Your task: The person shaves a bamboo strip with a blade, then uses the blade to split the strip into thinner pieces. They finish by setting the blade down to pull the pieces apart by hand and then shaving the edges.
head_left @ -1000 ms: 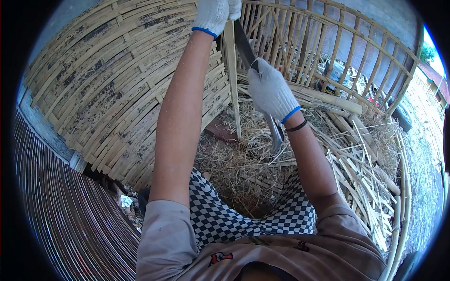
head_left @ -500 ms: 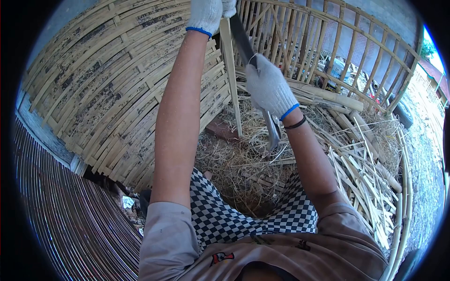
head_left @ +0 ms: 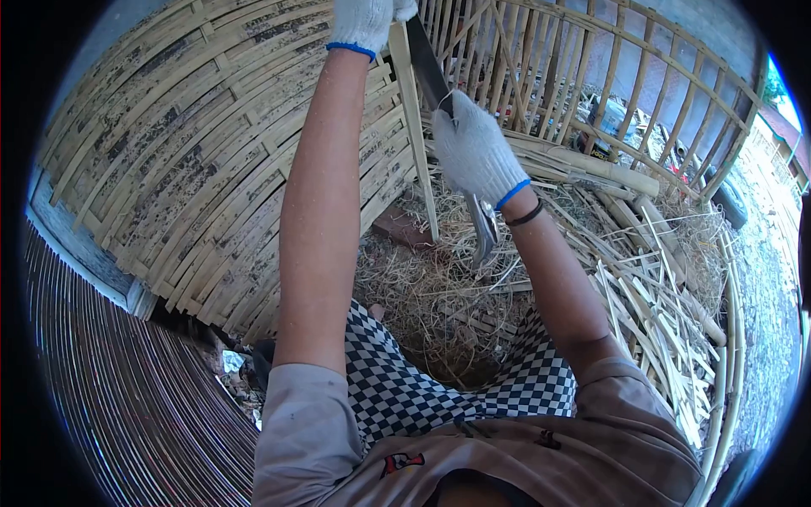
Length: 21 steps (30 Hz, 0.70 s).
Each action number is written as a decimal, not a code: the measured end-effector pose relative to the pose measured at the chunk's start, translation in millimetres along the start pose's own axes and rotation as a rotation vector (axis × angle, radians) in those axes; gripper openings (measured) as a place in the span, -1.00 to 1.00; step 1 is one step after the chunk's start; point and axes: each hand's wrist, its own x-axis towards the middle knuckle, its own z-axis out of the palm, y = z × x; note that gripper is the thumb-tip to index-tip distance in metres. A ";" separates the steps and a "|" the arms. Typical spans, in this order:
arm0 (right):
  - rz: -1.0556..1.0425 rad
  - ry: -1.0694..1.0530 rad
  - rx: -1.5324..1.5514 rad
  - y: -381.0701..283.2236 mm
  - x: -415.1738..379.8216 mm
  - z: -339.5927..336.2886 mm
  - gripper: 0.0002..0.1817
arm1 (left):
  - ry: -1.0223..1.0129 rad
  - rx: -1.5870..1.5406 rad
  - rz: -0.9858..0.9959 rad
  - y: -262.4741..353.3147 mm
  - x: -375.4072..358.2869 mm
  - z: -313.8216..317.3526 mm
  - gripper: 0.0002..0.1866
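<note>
Since a second ago, the right hand (head_left: 475, 150), clenched on the knife (head_left: 483, 226) handle, has risen slightly along the upright bamboo strip (head_left: 416, 144), so the blade reads as working further up its edge. The left hand (head_left: 365, 19) grips the strip's top, above the straw-littered ground (head_left: 431, 287). The frame cuts off the left fingers, and the blade-to-strip contact cannot be made out.

Your left grip (head_left: 365, 19) holds the top of the upright bamboo strip (head_left: 416, 127); your right grip (head_left: 475, 152), just right of it and lower, holds the knife (head_left: 483, 226). A woven panel (head_left: 194, 160) stands left of both grips, split bamboo pieces (head_left: 650, 321) lie right, straw (head_left: 431, 287) below.
</note>
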 end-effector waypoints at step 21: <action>0.013 0.009 -0.030 24.8 18.9 46.7 -0.62 | -0.003 -0.029 0.010 11.1 -3.8 -16.0 -0.46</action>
